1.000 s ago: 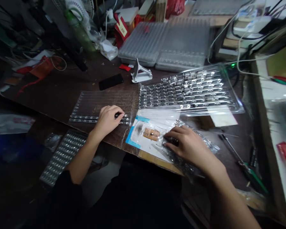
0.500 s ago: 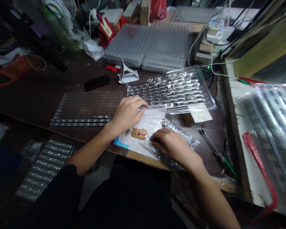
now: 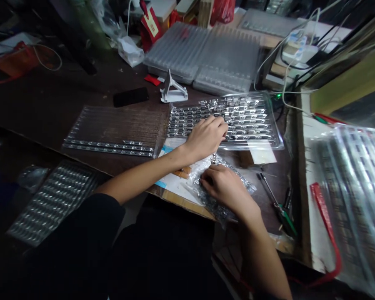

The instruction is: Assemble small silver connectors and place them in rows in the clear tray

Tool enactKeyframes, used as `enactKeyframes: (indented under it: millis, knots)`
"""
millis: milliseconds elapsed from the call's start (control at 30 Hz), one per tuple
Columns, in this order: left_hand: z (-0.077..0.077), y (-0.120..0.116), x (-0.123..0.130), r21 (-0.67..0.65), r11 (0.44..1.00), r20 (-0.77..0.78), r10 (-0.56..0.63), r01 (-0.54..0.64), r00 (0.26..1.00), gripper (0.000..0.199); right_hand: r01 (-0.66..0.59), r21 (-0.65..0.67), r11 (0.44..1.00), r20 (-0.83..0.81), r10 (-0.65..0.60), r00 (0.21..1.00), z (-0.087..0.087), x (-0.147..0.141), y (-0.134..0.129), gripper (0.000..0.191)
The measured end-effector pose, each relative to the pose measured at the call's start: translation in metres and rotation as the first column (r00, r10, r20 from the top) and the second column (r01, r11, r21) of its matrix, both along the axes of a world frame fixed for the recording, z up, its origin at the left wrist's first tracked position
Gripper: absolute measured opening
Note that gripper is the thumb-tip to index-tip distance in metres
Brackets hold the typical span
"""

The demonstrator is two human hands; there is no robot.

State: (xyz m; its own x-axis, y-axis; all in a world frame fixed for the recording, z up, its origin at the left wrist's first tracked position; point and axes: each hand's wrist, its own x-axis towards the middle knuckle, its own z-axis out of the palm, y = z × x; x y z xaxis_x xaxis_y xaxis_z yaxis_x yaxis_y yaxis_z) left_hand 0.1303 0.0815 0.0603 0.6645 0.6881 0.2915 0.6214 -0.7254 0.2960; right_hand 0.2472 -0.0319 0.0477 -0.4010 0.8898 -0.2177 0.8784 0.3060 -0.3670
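"Two full rows of connectors [image 3: 181, 125] and a short third lie in the sparse tray [image 3: 112, 125], nine o'clock from the left hand [image 3: 208, 134]. What's changed?"

"That hand. A second ago it was over those rows; half a second ago, above the white sheet [image 3: 181, 191]. Now it's over the fuller tray [image 3: 276, 139], among more connectors."

"Meaning?"

"I'd judge the work has swung across to the fuller tray."

"Holding one?"

"Can't tell. The fingers are bent, and their tips are lost among the metal."

"And the right hand [image 3: 223, 185]?"

"Five o'clock from the left, resting at the clear bag [image 3: 238, 171] as before. The fingers are curled; whatever they might grip is hidden."

"Anything else?"

"The short row shows plainly; a second ago the left hand covered part of it."
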Motion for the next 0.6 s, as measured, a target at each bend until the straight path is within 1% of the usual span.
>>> enactKeyframes:
  millis: [67,133,167,233,300,333,400,500,600]
  knots:
    - [0.003,-0.008,-0.014,-0.074,0.996,0.116,-0.044,0.053,0.992,0.009,0.009,0.016,1.000,-0.012,-0.008,1.000,0.001,-0.001,0.000,0.019]
    - [0.006,-0.021,-0.035,-0.163,0.981,0.248,-0.060,0.102,0.967,0.008,0.033,0.029,0.999,-0.070,-0.031,0.997,0.002,0.000,-0.001,0.019]
    - [0.006,-0.029,-0.048,-0.202,0.973,0.299,-0.048,0.112,0.953,0.007,0.057,0.025,0.998,-0.122,-0.054,0.991,0.002,0.001,-0.001,0.017]
    - [0.003,-0.044,-0.074,-0.255,0.965,0.342,0.025,0.067,0.939,0.007,0.118,-0.017,0.993,-0.243,-0.118,0.963,0.002,0.004,-0.002,0.012]
    - [-0.005,-0.057,-0.097,-0.297,0.955,0.332,0.112,-0.009,0.937,0.011,0.167,-0.061,0.984,-0.349,-0.178,0.920,0.001,0.006,-0.002,0.010]
    - [-0.011,-0.062,-0.107,-0.317,0.947,0.319,0.148,-0.041,0.936,0.012,0.182,-0.061,0.981,-0.388,-0.192,0.902,0.000,0.006,-0.002,0.010]
    - [-0.024,-0.070,-0.121,-0.356,0.932,0.306,0.190,-0.073,0.933,0.014,0.182,-0.017,0.983,-0.436,-0.171,0.884,-0.003,0.006,-0.001,0.012]
    - [-0.042,-0.077,-0.131,-0.389,0.920,0.337,0.197,-0.054,0.921,0.012,0.149,0.074,0.986,-0.461,-0.099,0.882,-0.008,0.002,0.002,0.021]
    - [-0.053,-0.080,-0.133,-0.379,0.925,0.373,0.171,-0.019,0.912,0.010,0.174,0.110,0.979,-0.459,-0.105,0.882,-0.013,-0.004,0.003,0.027]
